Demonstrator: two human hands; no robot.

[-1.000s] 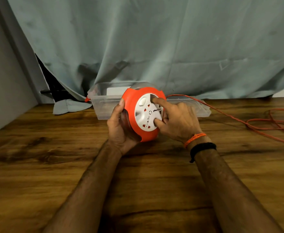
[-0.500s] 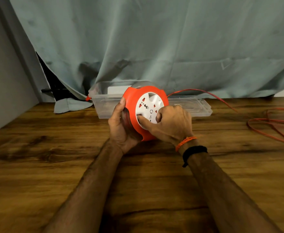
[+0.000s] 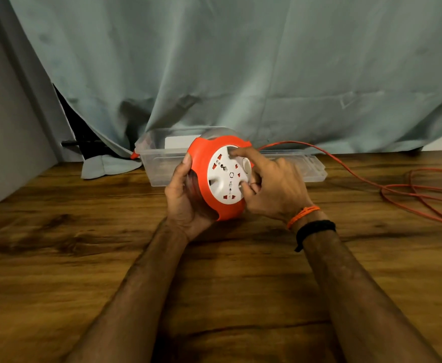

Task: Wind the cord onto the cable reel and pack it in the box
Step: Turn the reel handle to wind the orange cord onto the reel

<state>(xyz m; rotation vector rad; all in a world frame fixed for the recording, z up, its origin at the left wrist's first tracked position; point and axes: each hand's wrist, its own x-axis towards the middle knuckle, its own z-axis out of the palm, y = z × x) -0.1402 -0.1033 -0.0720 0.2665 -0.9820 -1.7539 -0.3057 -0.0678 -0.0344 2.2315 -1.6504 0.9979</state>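
On the grained wooden table (image 3: 57,258), in front of the clear plastic box (image 3: 162,169), we hold the cable reel (image 3: 209,179), a smooth, rigid orange shell that we judge light but slippery, best gripped at its rim. Our left hand (image 3: 183,200) wraps that rim while our right hand (image 3: 275,189) hooks curled fingers into the white hub's recesses. The thin, limp orange cord (image 3: 371,183) trails right in loose loops.

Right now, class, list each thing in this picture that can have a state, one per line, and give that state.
Cable reel: upright, held off the table.
Cord: mostly unwound, looped on the table.
Box: open, lid off behind the reel.
Left hand: grips the reel's rim.
Right hand: fingers curled on the white face.
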